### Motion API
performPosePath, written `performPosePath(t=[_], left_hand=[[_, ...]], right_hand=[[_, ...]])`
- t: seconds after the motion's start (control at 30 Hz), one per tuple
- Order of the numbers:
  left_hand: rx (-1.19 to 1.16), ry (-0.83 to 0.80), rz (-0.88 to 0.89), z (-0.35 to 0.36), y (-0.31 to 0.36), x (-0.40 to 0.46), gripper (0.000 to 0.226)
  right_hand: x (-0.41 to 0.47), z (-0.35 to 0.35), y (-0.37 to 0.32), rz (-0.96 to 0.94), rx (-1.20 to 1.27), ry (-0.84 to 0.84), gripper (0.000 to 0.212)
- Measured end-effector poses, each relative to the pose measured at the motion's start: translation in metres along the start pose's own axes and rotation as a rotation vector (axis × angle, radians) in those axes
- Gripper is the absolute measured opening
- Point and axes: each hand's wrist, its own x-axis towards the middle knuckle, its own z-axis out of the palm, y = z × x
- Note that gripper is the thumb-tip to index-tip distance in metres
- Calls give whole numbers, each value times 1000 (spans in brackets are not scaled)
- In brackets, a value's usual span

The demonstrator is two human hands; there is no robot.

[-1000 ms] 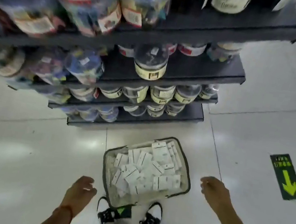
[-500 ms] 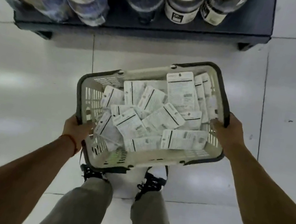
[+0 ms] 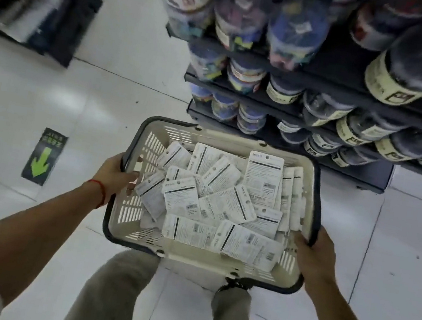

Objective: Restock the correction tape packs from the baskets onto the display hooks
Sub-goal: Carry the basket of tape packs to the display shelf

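Observation:
A beige plastic basket [image 3: 132, 211] with a dark rim hangs in front of me above the floor, held at both short ends. It is filled with several white correction tape packs [image 3: 227, 204] lying back side up in a loose pile. My left hand [image 3: 116, 172] grips the basket's left rim, fingers curled over the edge. My right hand [image 3: 313, 255] grips the right rim near the front corner. No display hooks are in view.
A dark shelf unit [image 3: 325, 95] with rows of round jars stands just beyond the basket, at the upper right. Another dark fixture [image 3: 35, 7] stands at the upper left. The white tiled floor carries a green arrow sticker [image 3: 43, 156]. My legs are below the basket.
Both hands reached down, took the basket by its ends and lifted it off the floor. My view has since swung left, so the shelf unit now sits at the right.

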Motion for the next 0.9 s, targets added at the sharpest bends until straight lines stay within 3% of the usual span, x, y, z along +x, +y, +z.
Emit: performPosePath(t=[0.2,0.5,0.67,0.9], left_hand=[[-158,35,15,-195,35,-2,36],[-146,13,82,-458,114,100,41],[-158,13,98,-542,189,177,44],[-195,82,139,-597,332,271,49]], right_hand=[[-78,78,-179,-100,10,-30,25],[-152,248,-389,-114,98,2,25],[-121,317,-495,-124,179,40,33],[-17,356,-655,-86,229,44,34]])
